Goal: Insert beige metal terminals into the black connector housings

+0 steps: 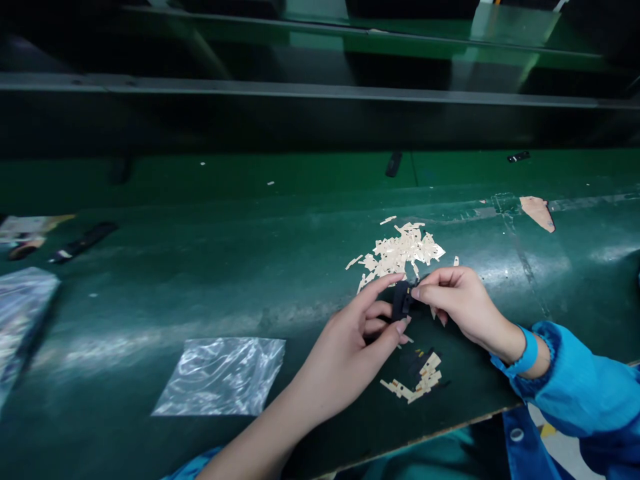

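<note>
My left hand (367, 333) grips a small black plastic part (401, 301) between the thumb and fingers. At the part's right side, the thumb and forefinger of my right hand (457, 300) are pinched together. Whatever sits in that pinch is too small to make out. Just beyond both hands lies a heap of thin cream-coloured pieces (405, 248). Nearer to me, below the hands, a smaller cluster of cream strips (423, 380) lies with some dark bits.
A clear plastic bag (220, 377) rests flat on the green table (310, 267), left of my forearm. Another filled bag (23, 313) is at the far left, near a black elongated object (85, 241). A torn brown scrap (537, 213) lies at the right. A dark ledge crosses the back.
</note>
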The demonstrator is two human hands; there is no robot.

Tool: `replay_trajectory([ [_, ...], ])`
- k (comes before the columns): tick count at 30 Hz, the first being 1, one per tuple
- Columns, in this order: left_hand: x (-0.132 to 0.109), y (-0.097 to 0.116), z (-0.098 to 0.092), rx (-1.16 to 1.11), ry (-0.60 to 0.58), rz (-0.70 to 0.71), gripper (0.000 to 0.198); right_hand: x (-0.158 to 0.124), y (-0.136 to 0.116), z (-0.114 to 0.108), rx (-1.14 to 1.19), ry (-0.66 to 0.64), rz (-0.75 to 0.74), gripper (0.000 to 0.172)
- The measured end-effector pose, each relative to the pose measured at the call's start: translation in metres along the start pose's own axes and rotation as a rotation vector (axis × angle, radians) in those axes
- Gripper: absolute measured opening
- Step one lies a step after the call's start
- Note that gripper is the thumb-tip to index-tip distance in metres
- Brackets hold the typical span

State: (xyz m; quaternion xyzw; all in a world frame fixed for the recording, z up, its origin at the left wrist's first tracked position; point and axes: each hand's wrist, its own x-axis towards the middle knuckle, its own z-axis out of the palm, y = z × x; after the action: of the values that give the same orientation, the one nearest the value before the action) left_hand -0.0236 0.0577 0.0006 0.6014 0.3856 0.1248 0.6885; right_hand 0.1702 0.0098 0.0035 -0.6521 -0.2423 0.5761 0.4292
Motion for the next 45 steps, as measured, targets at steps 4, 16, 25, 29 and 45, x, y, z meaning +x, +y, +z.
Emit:
replay_trajectory([
  [4, -0.0008, 0.0008, -0.0003, 0.011, 0.001, -0.034, 0.059, -0.0003, 0.0005, 0.0004, -0.010, 0.008, 0.007, 0.023],
  [16, -0.0018, 0.0012, 0.0007, 0.030, -0.006, -0.020, 0.058, -0.0006, -0.0026, 0.0014, -0.020, 0.008, 0.013, 0.021],
  [25, -0.0030, 0.0014, -0.0004, 0.054, -0.007, -0.010, 0.056, 0.0003, -0.0009, 0.0005, -0.024, 0.014, 0.027, 0.023],
  [29, -0.0015, -0.0007, 0.0005, 0.059, -0.007, -0.011, 0.057, 0.0001, 0.0002, 0.0006, -0.029, 0.005, 0.043, 0.023],
  [45, -0.0028, 0.0012, 0.0018, 0.041, -0.006, 0.006, 0.056, 0.0002, 0.0007, 0.0003, -0.027, -0.011, 0.045, 0.022],
])
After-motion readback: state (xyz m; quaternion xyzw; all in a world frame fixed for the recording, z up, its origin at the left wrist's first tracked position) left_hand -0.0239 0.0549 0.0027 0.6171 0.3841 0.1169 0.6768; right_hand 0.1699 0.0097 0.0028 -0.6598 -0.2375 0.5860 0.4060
